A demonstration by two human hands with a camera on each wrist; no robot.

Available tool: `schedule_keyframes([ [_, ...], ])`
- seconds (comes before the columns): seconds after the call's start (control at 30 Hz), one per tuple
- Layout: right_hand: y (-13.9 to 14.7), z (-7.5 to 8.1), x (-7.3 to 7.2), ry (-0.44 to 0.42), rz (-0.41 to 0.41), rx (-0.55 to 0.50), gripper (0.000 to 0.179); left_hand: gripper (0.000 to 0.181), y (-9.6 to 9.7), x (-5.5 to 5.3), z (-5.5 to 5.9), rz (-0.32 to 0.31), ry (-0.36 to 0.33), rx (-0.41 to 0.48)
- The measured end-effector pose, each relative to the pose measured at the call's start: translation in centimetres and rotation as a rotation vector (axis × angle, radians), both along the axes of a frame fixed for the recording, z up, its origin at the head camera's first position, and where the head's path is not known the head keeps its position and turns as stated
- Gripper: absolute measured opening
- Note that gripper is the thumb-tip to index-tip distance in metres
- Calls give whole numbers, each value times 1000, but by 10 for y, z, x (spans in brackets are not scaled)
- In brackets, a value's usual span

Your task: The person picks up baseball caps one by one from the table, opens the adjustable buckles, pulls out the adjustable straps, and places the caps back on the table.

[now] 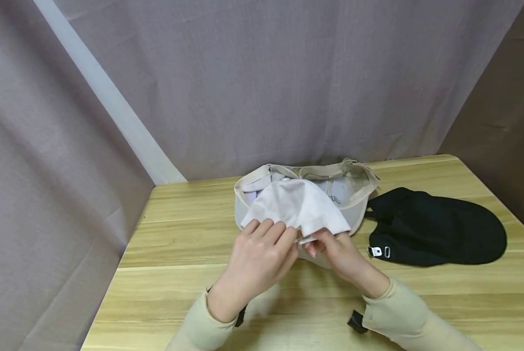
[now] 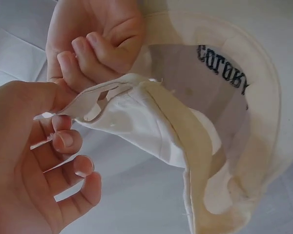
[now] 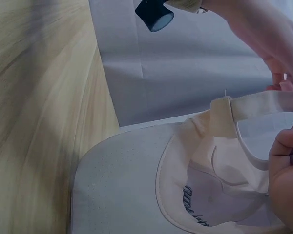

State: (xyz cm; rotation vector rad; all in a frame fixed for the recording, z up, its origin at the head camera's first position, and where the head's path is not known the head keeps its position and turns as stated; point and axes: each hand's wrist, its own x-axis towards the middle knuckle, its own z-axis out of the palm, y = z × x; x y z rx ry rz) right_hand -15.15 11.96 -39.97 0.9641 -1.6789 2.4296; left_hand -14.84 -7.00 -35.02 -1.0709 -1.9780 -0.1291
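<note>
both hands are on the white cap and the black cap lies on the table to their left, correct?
Wrong side: the head view shows the black cap lying on the table to the right. The left hand and right hand are on the white cap.

held cap (image 1: 294,202) | second cap (image 1: 351,187): behind | third cap (image 1: 441,229): right, on table (image 1: 187,214)

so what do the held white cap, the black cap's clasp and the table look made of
White cap: matte fabric, maybe cotton, from soft creases. Clasp: probably metal, silvery and shiny. Table: smooth wood or laminate, with streaky grain; can't tell which.
</note>
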Motion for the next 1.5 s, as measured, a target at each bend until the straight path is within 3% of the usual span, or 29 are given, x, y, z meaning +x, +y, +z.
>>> schedule_keyframes([
  [0.23, 3, 5, -1, -29, -26, 38, 32, 14, -2, 0, -5, 3, -13, -13],
  [0.47, 1, 2, 1, -37, -51, 80, 28, 13, 0, -1, -2, 10, -7, 22],
  [0.73, 1, 3, 1, -89, -66, 112, 29, 14, -2, 1, -5, 4, -8, -5],
  [1.23, 4, 2, -5, 3, 29, 26, 33, 12, -9, 3, -31, 12, -58, -119],
  [1.5, 4, 3, -5, 27, 69, 0, 32, 12, -13, 4, -32, 13, -83, -96],
])
